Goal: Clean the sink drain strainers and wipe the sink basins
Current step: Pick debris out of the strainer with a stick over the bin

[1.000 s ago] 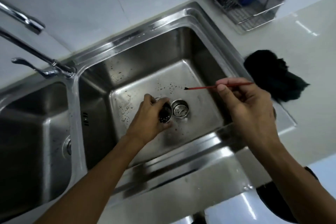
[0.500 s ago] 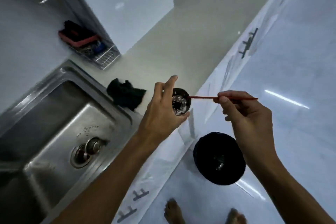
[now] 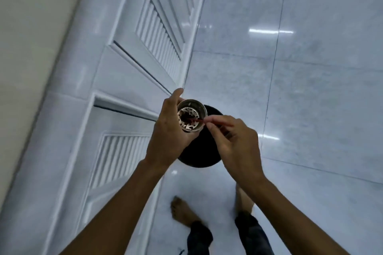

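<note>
My left hand (image 3: pixel 169 130) grips a round metal sink strainer (image 3: pixel 191 114), its open side facing up with dark debris inside. My right hand (image 3: pixel 234 143) pinches a thin red stick (image 3: pixel 199 120); the stick's tip reaches into the strainer's bowl. Both hands are held over a black round bin (image 3: pixel 199 151) on the floor, which they partly hide. The sink is out of view.
White cabinet doors with louvred panels (image 3: pixel 157 33) run along the left, under a pale counter edge (image 3: pixel 31 47). The floor is glossy white tile (image 3: pixel 310 89). Two bare feet and dark trouser cuffs (image 3: pixel 199 234) stand just below the bin.
The view has swung from the sink to the floor. Both hands moved over the black bin, and the stick's tip has gone into the strainer.
</note>
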`<state>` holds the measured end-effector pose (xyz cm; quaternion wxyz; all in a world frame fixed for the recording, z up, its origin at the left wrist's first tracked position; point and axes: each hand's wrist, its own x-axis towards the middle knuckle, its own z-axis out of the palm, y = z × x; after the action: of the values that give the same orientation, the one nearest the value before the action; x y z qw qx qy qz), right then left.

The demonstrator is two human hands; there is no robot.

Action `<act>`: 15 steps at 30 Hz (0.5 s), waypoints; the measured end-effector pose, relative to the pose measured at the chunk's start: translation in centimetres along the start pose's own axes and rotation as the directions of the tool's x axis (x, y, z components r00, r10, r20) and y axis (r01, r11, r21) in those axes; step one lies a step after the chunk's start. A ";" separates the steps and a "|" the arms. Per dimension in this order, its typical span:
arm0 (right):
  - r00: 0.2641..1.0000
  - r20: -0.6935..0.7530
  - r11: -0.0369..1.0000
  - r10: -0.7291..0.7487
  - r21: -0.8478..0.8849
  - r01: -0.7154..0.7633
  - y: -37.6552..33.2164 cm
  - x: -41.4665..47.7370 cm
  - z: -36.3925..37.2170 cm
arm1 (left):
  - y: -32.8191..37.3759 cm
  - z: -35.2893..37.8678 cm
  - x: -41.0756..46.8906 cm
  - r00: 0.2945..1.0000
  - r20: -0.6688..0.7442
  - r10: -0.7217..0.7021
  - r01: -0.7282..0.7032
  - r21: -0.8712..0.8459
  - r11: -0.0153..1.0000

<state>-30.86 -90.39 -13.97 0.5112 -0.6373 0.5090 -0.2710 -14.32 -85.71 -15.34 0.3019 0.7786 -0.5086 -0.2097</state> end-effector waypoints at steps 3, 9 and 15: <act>0.991 -0.090 0.995 0.096 -0.006 -0.097 5.2 0.1 1.3 | -2.6 3.8 -0.4 0.999 0.013 -0.040 0.039 0.062 0.997; 0.986 -0.068 0.989 0.149 0.022 -0.148 11.1 -1.5 4.1 | -6.4 8.6 -1.5 0.995 0.091 -0.045 0.034 0.123 0.992; 0.965 -0.136 0.974 0.224 0.008 -0.225 13.8 -0.9 4.7 | -8.6 10.1 -1.9 0.992 0.123 -0.031 0.008 0.186 0.983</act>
<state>-32.17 -87.25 -28.19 0.5004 -0.5575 0.6126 -0.2520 -15.74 -83.99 -28.55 0.1937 0.7936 -0.5361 -0.2129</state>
